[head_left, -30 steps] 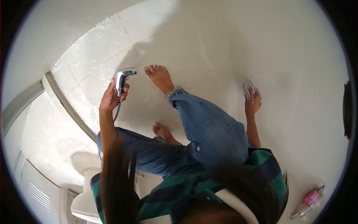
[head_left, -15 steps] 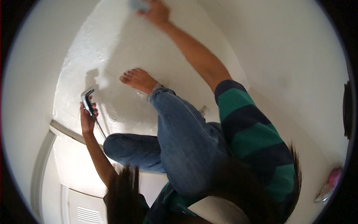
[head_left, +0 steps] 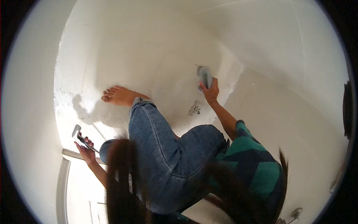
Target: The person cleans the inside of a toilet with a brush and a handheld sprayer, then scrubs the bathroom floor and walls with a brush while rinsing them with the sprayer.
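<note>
My right hand (head_left: 212, 91) is closed around a grey scrub brush (head_left: 204, 76), held against or just above the pale floor (head_left: 156, 63) near the right wall. The brush is slightly blurred, and its bristles show only in part. At the lower left, my left hand (head_left: 87, 152) grips a chrome hand sprayer (head_left: 77, 133) with a thin hose running down behind my knee. No water can be made out coming from the sprayer. Between the brush and my bent knee lies a floor drain (head_left: 194, 108).
My bare foot (head_left: 121, 96) rests on the wet floor. White walls (head_left: 276, 33) rise on both sides. A raised sill (head_left: 74, 155) and a door frame (head_left: 64, 186) stand at lower left; a metal wall fitting (head_left: 297, 213) shows at lower right.
My right hand has brought the brush from the far end of the floor back toward me, close to the drain. The sprayer sits lower in view, and my head view has shifted.
</note>
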A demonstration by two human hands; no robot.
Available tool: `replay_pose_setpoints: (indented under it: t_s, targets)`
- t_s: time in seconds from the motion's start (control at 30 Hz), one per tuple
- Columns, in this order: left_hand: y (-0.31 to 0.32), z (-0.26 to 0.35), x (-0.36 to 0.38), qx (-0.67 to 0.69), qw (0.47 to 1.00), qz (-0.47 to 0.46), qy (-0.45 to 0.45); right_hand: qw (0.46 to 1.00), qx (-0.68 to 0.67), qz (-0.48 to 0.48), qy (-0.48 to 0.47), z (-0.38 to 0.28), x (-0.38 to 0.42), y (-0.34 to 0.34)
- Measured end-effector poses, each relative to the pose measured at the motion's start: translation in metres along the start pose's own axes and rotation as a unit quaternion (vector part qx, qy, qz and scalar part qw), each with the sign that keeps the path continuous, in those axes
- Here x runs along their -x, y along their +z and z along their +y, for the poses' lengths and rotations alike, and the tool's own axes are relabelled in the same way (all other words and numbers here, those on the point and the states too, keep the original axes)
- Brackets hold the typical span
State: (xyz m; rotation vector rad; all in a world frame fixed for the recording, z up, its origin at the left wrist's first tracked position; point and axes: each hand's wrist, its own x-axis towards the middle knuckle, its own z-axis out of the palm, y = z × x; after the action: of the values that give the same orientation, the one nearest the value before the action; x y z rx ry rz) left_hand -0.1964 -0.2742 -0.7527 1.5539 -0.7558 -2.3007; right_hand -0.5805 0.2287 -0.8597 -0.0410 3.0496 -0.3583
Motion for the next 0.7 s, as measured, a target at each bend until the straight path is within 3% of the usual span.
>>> replay_pose_setpoints:
  t_s: [0.03, 0.1, 0.17, 0.27, 0.3, 0.33, 0.37, 0.4, 0.43, 0.5, 0.53, 0.57, 0.6, 0.7]
  targets:
    - [0.000, -0.001, -0.003, 0.007, 1.000, -0.010, 0.005, 0.991, -0.066, -0.065, -0.095, -0.024, -0.011, -0.019]
    - [0.016, -0.003, -0.002, -0.004, 1.000, 0.014, -0.002, 0.997, -0.021, -0.051, -0.056, -0.025, -0.068, -0.030]
    - [0.006, -0.007, -0.010, 0.000, 1.000, 0.011, -0.022, 0.997, 0.017, 0.078, -0.016, -0.047, -0.119, -0.032]
    - [0.016, -0.016, -0.010, -0.025, 1.000, -0.017, -0.008, 0.921, 0.148, 0.120, -0.341, -0.074, -0.114, -0.094]
    - [0.028, -0.015, -0.004, -0.021, 1.000, -0.012, -0.004, 0.913, 0.215, 0.116, -0.326, -0.079, -0.116, -0.130]
    - [0.011, -0.017, -0.009, -0.008, 0.997, -0.070, -0.014, 0.901, 0.284, 0.105, -0.310, -0.082, -0.122, -0.173]
    - [-0.018, -0.019, -0.017, 0.004, 0.992, -0.127, -0.025, 0.920, 0.139, 0.207, -0.302, -0.058, -0.137, -0.210]
    - [-0.028, -0.020, -0.018, 0.023, 0.990, -0.135, -0.025, 0.899, -0.019, 0.303, -0.315, -0.033, -0.151, -0.245]
    - [-0.022, -0.021, -0.009, 0.028, 0.996, -0.083, -0.004, 0.856, -0.262, 0.353, -0.271, -0.016, -0.164, -0.258]
    - [-0.007, -0.015, 0.002, 0.025, 0.995, -0.098, 0.009, 0.941, -0.041, 0.170, -0.288, -0.001, -0.164, -0.230]
    - [-0.008, -0.016, 0.000, 0.035, 0.995, -0.096, 0.019, 0.922, 0.155, 0.139, -0.328, -0.006, -0.156, -0.199]
    - [-0.006, -0.017, 0.000, 0.026, 0.996, -0.078, 0.017, 0.856, 0.328, 0.122, -0.381, -0.012, -0.146, -0.168]
    - [-0.003, -0.016, 0.000, 0.012, 0.998, -0.059, 0.011, 0.871, 0.320, 0.011, -0.372, -0.027, -0.141, -0.149]
    - [-0.012, -0.009, 0.005, -0.012, 1.000, 0.008, 0.023, 0.897, 0.254, 0.094, -0.350, -0.050, -0.145, -0.170]
